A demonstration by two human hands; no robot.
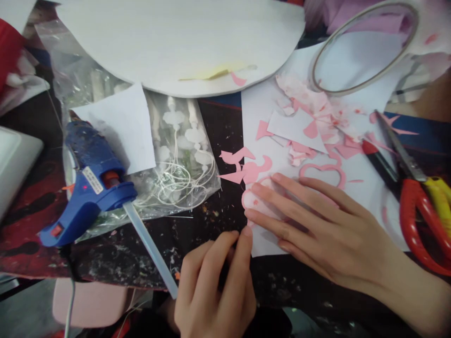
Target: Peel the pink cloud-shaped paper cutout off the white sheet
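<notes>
The fingers (245,249) of the left hand (216,291) are curled inward; whether anything is gripped between them cannot be told. Those of the right hand (317,225) are spread out flat, with nothing clasped. At far left, a blue glue gun (97,183) is laid partly over a clear plastic bag (207,176), its glue stick (151,249) pointed toward the left hand. Farther right, a pink-edged white cutout (249,202) is found above and to the right of the left fingertips, just beside or touching them. It is pressed under the right fingers, the nearer hand, and mostly covered, so its long axis cannot be made out. Beneath the right hand a white sheet (257,103) is spread, with red-handled scissors (409,202) placed at far right.
</notes>
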